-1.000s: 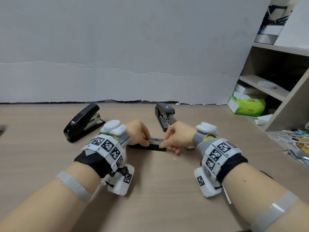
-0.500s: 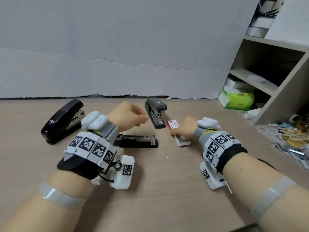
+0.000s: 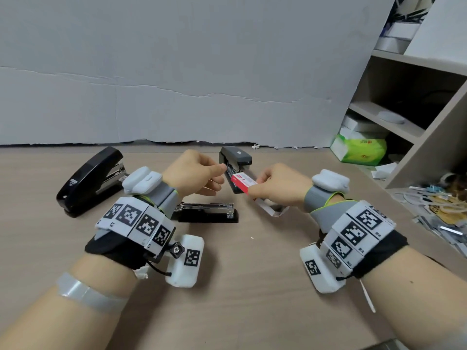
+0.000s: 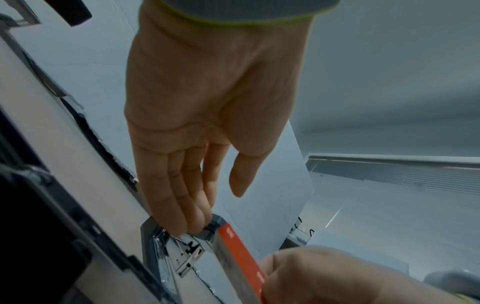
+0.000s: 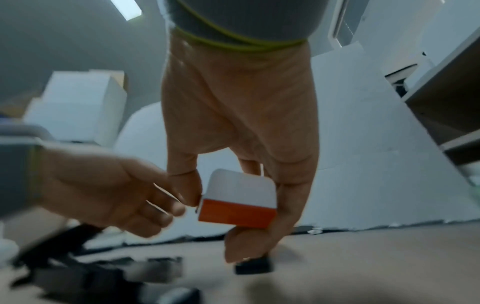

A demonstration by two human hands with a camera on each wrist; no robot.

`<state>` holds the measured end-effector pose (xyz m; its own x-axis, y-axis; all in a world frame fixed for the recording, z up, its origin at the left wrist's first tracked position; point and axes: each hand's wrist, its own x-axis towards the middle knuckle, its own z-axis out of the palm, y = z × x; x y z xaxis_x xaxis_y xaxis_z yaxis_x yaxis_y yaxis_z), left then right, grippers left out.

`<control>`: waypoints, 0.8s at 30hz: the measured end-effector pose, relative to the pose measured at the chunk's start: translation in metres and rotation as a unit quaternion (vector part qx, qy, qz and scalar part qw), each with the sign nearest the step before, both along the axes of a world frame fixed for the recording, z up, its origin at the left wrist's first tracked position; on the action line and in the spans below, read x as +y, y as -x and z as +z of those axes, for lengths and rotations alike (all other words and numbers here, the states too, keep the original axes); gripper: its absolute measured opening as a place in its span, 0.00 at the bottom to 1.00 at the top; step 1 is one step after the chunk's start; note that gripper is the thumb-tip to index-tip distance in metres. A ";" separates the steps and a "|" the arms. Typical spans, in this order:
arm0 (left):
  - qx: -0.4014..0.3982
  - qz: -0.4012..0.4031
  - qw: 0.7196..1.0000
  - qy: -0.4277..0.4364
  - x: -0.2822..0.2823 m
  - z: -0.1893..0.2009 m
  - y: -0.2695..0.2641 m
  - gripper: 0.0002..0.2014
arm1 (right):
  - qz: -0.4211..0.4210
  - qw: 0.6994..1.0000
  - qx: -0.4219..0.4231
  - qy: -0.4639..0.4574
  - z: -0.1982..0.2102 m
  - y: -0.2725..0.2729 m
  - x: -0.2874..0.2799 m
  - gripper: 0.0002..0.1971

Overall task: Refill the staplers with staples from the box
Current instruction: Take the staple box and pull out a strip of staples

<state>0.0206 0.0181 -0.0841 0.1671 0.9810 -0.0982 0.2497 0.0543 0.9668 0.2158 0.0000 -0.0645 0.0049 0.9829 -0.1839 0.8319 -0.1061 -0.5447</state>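
While right hand (image 3: pixel 278 184) pinches staple box (image 3: pixel 242 182), left hand (image 3: pixel 194 176) hovers loose.

The table (image 3: pixel 240 299) is seen from above by the head view, facing forward and down. Both wrist views are set close — the staple box (image 4: pixel 239 253) is shared by all.
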 end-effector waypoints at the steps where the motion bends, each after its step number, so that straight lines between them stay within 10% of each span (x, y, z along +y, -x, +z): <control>1: -0.011 -0.010 1.000 0.017 -0.002 0.001 -0.001 0.13 | 0.021 0.999 0.028 0.002 0.000 0.004 -0.003 0.15; 10: -0.085 0.025 0.995 0.047 -0.004 0.006 0.008 0.08 | 0.064 0.977 0.196 -0.055 -0.010 0.034 0.000 0.18; 16: -0.085 0.110 0.990 -0.029 0.005 0.012 0.029 0.12 | 0.045 0.867 0.482 0.118 -0.009 0.033 -0.003 0.11; 24: -0.036 0.070 0.993 -0.092 0.004 0.020 0.036 0.13 | 0.127 0.817 0.551 0.110 -0.022 0.042 0.002 0.16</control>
<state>-0.0152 0.0220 -0.0642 0.0273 0.9954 0.0921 0.1826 -0.0956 0.9785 0.1742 0.0021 -0.0869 -0.4826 0.8687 -0.1118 -0.1407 -0.2029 -0.9690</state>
